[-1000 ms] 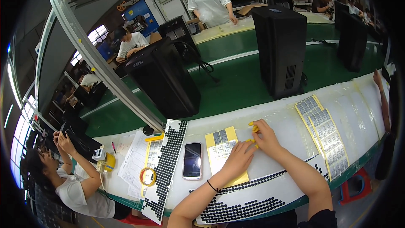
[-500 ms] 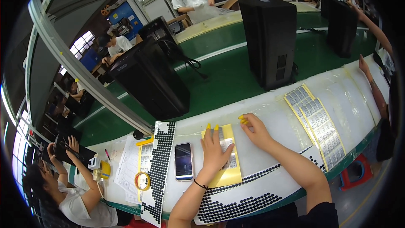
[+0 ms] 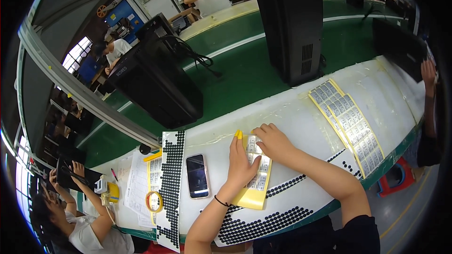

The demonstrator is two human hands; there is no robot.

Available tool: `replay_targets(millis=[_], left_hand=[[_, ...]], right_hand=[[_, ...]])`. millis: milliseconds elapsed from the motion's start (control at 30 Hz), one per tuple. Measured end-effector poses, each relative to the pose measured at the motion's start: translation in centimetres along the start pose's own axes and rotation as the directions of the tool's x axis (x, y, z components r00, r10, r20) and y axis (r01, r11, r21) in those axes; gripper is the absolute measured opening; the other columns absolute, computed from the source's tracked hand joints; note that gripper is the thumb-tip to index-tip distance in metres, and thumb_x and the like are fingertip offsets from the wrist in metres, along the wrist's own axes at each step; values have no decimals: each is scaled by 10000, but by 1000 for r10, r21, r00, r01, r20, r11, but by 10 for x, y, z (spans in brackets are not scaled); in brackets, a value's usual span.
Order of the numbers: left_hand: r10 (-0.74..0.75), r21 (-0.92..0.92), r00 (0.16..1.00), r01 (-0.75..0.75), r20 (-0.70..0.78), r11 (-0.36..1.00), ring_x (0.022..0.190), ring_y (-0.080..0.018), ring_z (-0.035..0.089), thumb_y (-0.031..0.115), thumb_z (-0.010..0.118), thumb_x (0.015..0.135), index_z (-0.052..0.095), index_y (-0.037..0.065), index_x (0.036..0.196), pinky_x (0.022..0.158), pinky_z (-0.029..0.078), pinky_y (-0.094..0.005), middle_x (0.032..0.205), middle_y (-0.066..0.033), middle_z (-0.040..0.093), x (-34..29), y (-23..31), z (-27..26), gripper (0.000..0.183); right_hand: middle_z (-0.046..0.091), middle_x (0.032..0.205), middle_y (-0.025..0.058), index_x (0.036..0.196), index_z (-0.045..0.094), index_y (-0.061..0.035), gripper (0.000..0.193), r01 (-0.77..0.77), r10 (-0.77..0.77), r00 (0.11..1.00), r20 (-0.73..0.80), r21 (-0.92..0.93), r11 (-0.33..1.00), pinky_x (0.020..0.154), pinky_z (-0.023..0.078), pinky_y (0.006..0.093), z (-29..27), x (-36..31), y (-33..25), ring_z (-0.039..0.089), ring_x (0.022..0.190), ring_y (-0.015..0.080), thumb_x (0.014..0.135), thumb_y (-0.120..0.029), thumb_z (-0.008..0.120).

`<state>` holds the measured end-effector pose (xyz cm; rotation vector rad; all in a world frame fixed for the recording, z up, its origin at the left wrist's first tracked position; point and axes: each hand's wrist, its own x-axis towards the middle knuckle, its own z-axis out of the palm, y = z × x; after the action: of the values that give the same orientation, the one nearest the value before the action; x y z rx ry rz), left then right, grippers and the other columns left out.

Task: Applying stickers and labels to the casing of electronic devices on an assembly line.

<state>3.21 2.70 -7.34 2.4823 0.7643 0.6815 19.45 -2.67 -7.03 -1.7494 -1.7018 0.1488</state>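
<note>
Pale, even light brightens the white tabletop, with small glints on its clear film and a reflection on the phone, while the black tower case sinks into near-black. Windows at the left glare white against a dim background whose details turn soft. Fisheye distortion bows the metal post toward the dark rim, yet the yellow label sheet looks reasonably sharp.

We've got the centre label sheet on the bench, smartphone left of it, left-hand dot-sticker sheet beyond that (tape roll beside it). Overlapping label sheets lie right. Nearer us, another dot-sticker sheet, partly under the centre label sheet. Behind: computer towers on the conveyor belt.
</note>
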Motion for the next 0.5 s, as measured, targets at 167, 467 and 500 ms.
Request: replay_targets(millis=[167,467,500], left_hand=[[-9,30,999,8,32,1000,1341,-455,238,183,712,787,125,-77,1426,1118,229,-463,1428,-316,216,-2,-2,-1,905],[5,20,999,-4,-45,1000,1281,-423,348,287,693,822,314,-101,1343,1074,294,-456,1375,-288,343,1,-2,-1,752],[18,21,999,-17,-47,1000,1264,-419,372,303,687,832,334,-101,1333,1064,307,-453,1363,-285,363,2,-1,-2,734]], right_hand=[[568,1023,149,1072,583,-21,310,-45,47,999,-12,138,989,859,452,400,0,-1,10,533,958,332,783,-90,671],[604,836,90,888,652,-8,194,-259,177,963,206,505,823,676,451,310,-25,13,23,547,719,185,798,-161,729],[596,815,60,862,659,-14,189,-318,180,941,286,570,757,656,426,283,-27,14,22,514,708,141,801,-175,739]])
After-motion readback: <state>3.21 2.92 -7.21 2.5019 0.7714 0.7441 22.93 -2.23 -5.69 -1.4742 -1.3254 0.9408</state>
